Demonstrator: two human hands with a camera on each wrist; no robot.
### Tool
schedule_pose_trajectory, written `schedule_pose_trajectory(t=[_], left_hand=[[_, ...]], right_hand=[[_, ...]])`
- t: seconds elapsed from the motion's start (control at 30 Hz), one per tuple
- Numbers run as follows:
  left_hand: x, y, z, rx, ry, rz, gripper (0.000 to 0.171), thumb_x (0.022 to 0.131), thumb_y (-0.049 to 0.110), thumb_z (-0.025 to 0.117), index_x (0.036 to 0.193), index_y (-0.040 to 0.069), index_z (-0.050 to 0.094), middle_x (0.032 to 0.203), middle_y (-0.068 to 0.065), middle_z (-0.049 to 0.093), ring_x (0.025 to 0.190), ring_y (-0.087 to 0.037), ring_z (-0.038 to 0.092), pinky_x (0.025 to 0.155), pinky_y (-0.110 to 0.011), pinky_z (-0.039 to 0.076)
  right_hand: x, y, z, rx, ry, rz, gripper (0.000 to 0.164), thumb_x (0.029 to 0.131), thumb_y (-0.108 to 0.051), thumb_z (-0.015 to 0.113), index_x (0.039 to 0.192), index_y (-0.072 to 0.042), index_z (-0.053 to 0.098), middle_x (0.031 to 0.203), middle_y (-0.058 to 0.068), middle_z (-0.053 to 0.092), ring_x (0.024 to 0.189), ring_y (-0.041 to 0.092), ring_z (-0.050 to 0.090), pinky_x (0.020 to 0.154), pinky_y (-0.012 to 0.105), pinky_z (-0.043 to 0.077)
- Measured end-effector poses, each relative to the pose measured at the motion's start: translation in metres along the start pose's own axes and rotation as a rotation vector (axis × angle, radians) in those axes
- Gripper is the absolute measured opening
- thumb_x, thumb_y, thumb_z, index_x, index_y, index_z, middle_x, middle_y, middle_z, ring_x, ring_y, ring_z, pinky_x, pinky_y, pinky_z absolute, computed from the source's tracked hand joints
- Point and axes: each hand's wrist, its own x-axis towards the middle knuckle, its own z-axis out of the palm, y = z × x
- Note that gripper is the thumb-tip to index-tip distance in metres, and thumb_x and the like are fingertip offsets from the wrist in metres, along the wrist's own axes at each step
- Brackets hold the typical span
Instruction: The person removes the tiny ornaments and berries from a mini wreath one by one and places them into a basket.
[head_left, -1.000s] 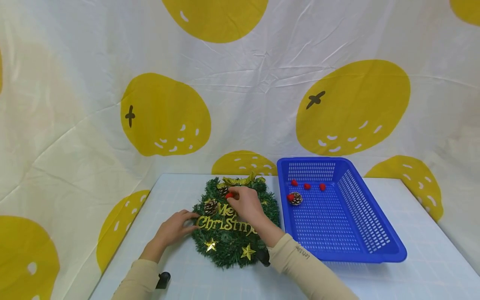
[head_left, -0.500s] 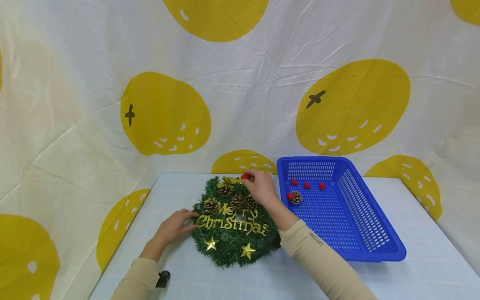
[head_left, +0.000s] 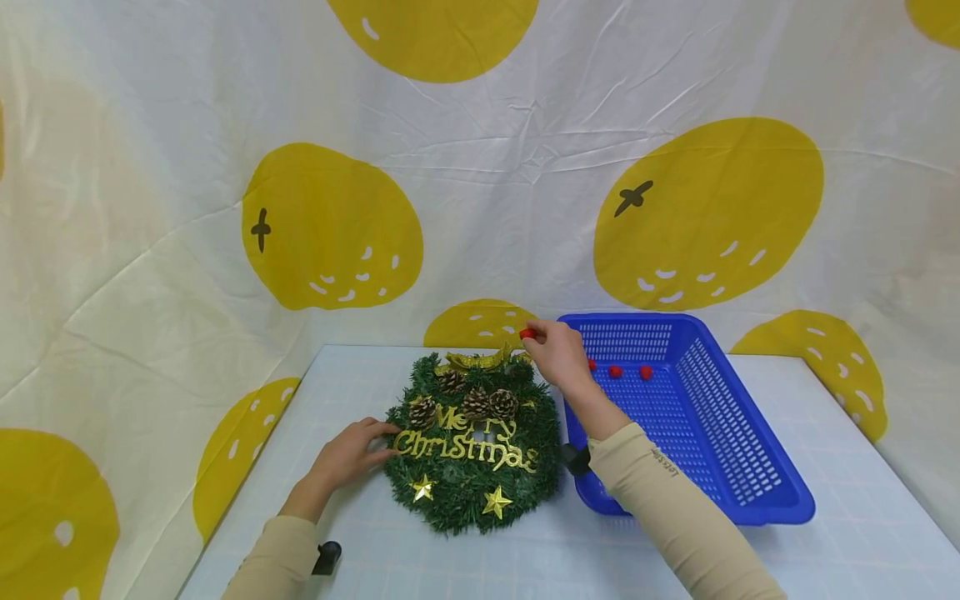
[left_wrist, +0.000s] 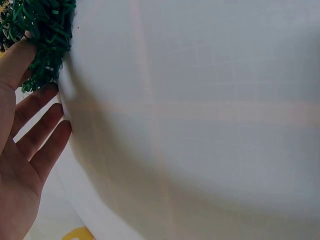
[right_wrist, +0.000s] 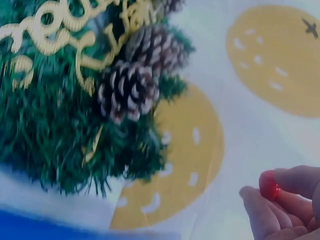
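Red is showing at the fingertips of the R hand (head_left: 558, 354): its grip is pinching a small berry (right_wrist: 269, 184) b/w thumb & fingers, and both are hanging near the far R edge of the wreath (head_left: 461, 492), by the far L corner of the basket (head_left: 750, 515).

Step in hand, IMO: shifting the berry b/w wreath & basket. Next move is probably calling for a light, steady pinch & enough height to be clearing foliage or rim.

Right wrist view's blurry, so can't fairly say which way the berry's pointing; it's looking roundish, w/ no clear long axis. Wreath's lying flat on the desk (head_left: 390, 571), L of the grip & nearer the person, its gold bow (head_left: 476, 361) end pointing away, gold lettering (head_left: 465, 450) running L to R. Pine cones (head_left: 476, 404) are sitting nearer the person than the grip, & a bit L.

Basket's standing R of the grip, long axis running away from the person, red pieces (head_left: 646, 372) lying inside toward the far wall.

L hand (head_left: 348, 454) is resting well L of the grip, fingers fairly straight & spread, tips touching the wreath's L edge.
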Motion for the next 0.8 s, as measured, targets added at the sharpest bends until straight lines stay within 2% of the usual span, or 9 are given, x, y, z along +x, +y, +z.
schedule_pose_trajectory(t=[0.13, 0.3, 0.47, 0.63, 0.8], left_hand=[[-0.001, 0.002, -0.001, -0.002, 0.001, 0.002, 0.036, 0.09, 0.032, 0.071, 0.121, 0.015, 0.067, 0.116, -0.009, 0.063, 0.108, -0.033, 0.06, 0.088, -0.053, 0.051], [-0.002, 0.003, -0.001, 0.004, 0.028, 0.031, 0.036, 0.09, 0.032, 0.072, 0.12, 0.013, 0.068, 0.113, -0.01, 0.063, 0.105, -0.033, 0.061, 0.085, -0.053, 0.052], [-0.001, 0.003, -0.002, 0.007, 0.022, 0.021, 0.036, 0.09, 0.033, 0.071, 0.12, 0.014, 0.068, 0.113, -0.009, 0.063, 0.105, -0.032, 0.061, 0.086, -0.053, 0.052], [-0.001, 0.002, -0.002, -0.002, 0.0, 0.0, 0.036, 0.09, 0.034, 0.071, 0.12, 0.015, 0.067, 0.115, -0.008, 0.063, 0.107, -0.032, 0.06, 0.087, -0.053, 0.051], [-0.001, 0.002, -0.001, -0.005, 0.002, 0.003, 0.036, 0.09, 0.034, 0.071, 0.12, 0.014, 0.067, 0.115, -0.009, 0.063, 0.107, -0.033, 0.06, 0.087, -0.053, 0.051]], right_hand=[[0.005, 0.012, -0.01, -0.035, 0.01, 0.033, 0.038, 0.097, -0.014, 0.059, 0.134, -0.004, 0.06, 0.12, 0.016, 0.066, 0.097, 0.03, 0.065, 0.069, 0.037, 0.05], [0.01, 0.028, -0.022, -0.066, 0.022, 0.066, 0.038, 0.097, -0.015, 0.06, 0.133, -0.003, 0.06, 0.121, 0.018, 0.065, 0.105, 0.033, 0.063, 0.082, 0.043, 0.053], [0.013, 0.046, -0.031, -0.104, 0.02, 0.105, 0.037, 0.096, -0.018, 0.061, 0.129, -0.001, 0.062, 0.122, 0.019, 0.065, 0.106, 0.035, 0.061, 0.087, 0.047, 0.051], [0.015, 0.063, -0.036, -0.13, -0.006, 0.155, 0.037, 0.097, -0.016, 0.061, 0.129, 0.002, 0.061, 0.124, 0.022, 0.063, 0.105, 0.036, 0.061, 0.088, 0.047, 0.051], [0.015, 0.077, -0.036, -0.18, -0.029, 0.15, 0.035, 0.095, -0.014, 0.062, 0.124, 0.005, 0.064, 0.118, 0.023, 0.065, 0.107, 0.038, 0.06, 0.091, 0.048, 0.049]])
